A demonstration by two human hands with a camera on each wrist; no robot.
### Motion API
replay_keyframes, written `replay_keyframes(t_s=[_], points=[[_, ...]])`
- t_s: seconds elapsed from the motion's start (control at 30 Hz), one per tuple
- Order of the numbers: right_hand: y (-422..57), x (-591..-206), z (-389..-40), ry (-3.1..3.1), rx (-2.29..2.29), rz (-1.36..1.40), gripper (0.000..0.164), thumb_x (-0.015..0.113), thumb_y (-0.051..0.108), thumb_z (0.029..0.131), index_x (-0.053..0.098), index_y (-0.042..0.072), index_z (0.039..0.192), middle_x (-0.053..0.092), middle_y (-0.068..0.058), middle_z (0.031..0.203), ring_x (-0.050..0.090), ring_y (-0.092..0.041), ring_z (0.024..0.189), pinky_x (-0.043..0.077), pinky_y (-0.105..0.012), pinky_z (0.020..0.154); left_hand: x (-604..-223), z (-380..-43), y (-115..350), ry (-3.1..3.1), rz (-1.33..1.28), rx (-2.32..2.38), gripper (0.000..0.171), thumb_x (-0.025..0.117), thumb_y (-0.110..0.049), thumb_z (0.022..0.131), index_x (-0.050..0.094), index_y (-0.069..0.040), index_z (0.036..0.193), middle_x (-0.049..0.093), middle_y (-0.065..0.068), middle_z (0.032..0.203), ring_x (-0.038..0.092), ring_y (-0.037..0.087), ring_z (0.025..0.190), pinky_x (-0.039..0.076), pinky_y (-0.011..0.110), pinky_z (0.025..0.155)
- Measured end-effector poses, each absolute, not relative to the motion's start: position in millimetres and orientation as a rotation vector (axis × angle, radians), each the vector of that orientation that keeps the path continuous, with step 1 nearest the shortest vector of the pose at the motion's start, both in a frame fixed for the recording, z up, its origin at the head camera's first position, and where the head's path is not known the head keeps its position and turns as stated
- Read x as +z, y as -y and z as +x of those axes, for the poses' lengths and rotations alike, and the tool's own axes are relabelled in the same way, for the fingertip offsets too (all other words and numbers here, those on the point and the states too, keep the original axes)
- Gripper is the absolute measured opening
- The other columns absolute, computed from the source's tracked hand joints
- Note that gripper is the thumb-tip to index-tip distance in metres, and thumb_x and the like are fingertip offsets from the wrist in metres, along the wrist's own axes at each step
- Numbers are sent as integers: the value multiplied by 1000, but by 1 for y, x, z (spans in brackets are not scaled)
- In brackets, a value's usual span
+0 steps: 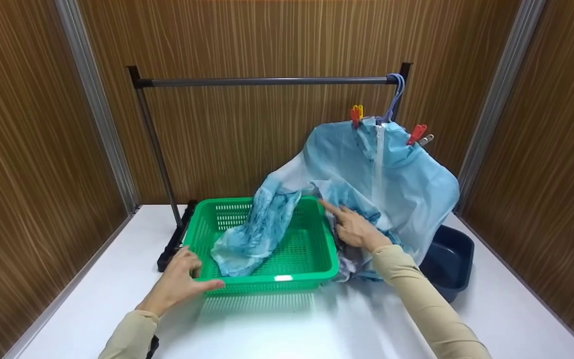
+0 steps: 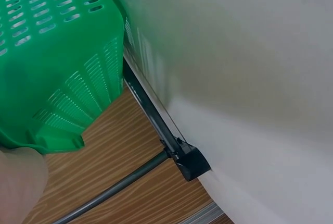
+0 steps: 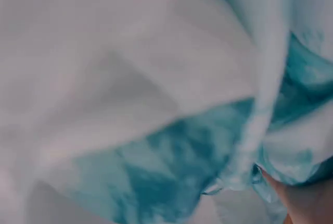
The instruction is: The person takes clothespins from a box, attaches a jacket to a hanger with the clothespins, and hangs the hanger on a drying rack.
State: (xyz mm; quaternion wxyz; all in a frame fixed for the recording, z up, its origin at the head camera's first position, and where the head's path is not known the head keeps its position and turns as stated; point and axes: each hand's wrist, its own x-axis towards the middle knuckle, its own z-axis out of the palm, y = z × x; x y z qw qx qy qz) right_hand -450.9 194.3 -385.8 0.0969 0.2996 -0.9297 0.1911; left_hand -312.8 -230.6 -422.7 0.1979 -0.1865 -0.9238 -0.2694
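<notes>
A green plastic basket (image 1: pixel 259 280) stands before me, with one blue-and-white sleeve of a jacket (image 1: pixel 337 149) lying in it. My left hand (image 1: pixel 180 276) grips the basket at its near left corner, thumb along the front rim and fingers bent at the left side. My right hand (image 1: pixel 357 228) is at the basket's right side by the jacket's lower part, its index finger stretched toward the far right corner. Jacket cloth (image 3: pixel 171 166) fills the right wrist view and hides most of that hand. The jacket hangs from a purple hanger (image 1: pixel 394 99).
A dark rack with a horizontal bar (image 1: pixel 267 81) stands behind; its left foot (image 1: pixel 177 239) is beside the basket. Red clothespins (image 1: pixel 416 133) and others pin the jacket's top. A dark blue basin (image 1: pixel 449 259) is at right. Wood-patterned panels enclose the white table (image 1: pixel 267 334).
</notes>
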Motion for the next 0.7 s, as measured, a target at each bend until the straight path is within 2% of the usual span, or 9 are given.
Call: replay_keyframes(t_s=[0.07, 0.17, 0.23, 0.3, 0.4, 0.43, 0.53, 0.7], points=[[-190, -383, -449, 2816, 634, 887, 46, 28, 27, 95, 29, 37, 140, 28, -14, 143, 26, -35, 130, 24, -55, 98, -423, -313, 230, 2582, -522, -758, 65, 69, -66, 59, 31, -13, 53, 31, -7, 55, 49, 27, 102, 15, 43, 106], [-188, -383, -448, 2760, 638, 938, 38, 31, 36, 98, 45, 24, 131, 41, -9, 132, 41, -30, 119, 32, -51, 93, -423, -312, 230, 2585, -513, -761, 65, 68, -66, 59, 30, -15, 53, 30, -7, 56, 49, 24, 102, 15, 42, 106], [-189, -387, -449, 2653, 579, 953, 32, 39, 33, 97, 54, 16, 120, 49, -7, 118, 51, -27, 105, 39, -47, 85, -424, -312, 230, 2590, -507, -764, 65, 68, -66, 59, 29, -15, 53, 29, -7, 56, 49, 22, 101, 15, 41, 106], [-192, -393, -451, 2548, 451, 958, 20, 49, 24, 94, 60, 13, 106, 54, -6, 102, 55, -25, 89, 44, -44, 75, -424, -311, 230, 2597, -496, -773, 65, 68, -67, 59, 28, -16, 54, 29, -7, 56, 48, 22, 104, 15, 41, 106], [-197, -402, -452, 2460, 250, 978, 8, 57, 12, 88, 65, 13, 91, 58, -7, 93, 56, -28, 89, 45, -47, 72, -425, -310, 230, 2606, -477, -792, 65, 68, -67, 58, 28, -15, 54, 30, -6, 57, 44, 28, 114, 16, 44, 105], [-199, -404, -451, 2467, 210, 997, 8, 58, 11, 86, 65, 14, 89, 60, -7, 95, 56, -30, 93, 45, -49, 74, -425, -310, 230, 2608, -473, -800, 66, 68, -67, 58, 28, -15, 54, 30, -5, 58, 42, 30, 116, 17, 45, 105], [-198, -403, -451, 2578, 276, 1037, 13, 53, 11, 86, 63, 18, 83, 59, -4, 92, 54, -27, 92, 43, -47, 74, -425, -311, 230, 2605, -464, -807, 66, 68, -67, 58, 28, -15, 54, 31, -4, 59, 40, 32, 119, 17, 46, 104], [-184, -388, -451, 2630, 573, 822, 22, 41, 18, 92, 61, 20, 82, 56, 1, 84, 53, -20, 79, 40, -42, 72, -426, -313, 230, 2586, -478, -796, 66, 68, -67, 58, 28, -15, 54, 30, -5, 58, 48, 25, 106, 16, 44, 105]])
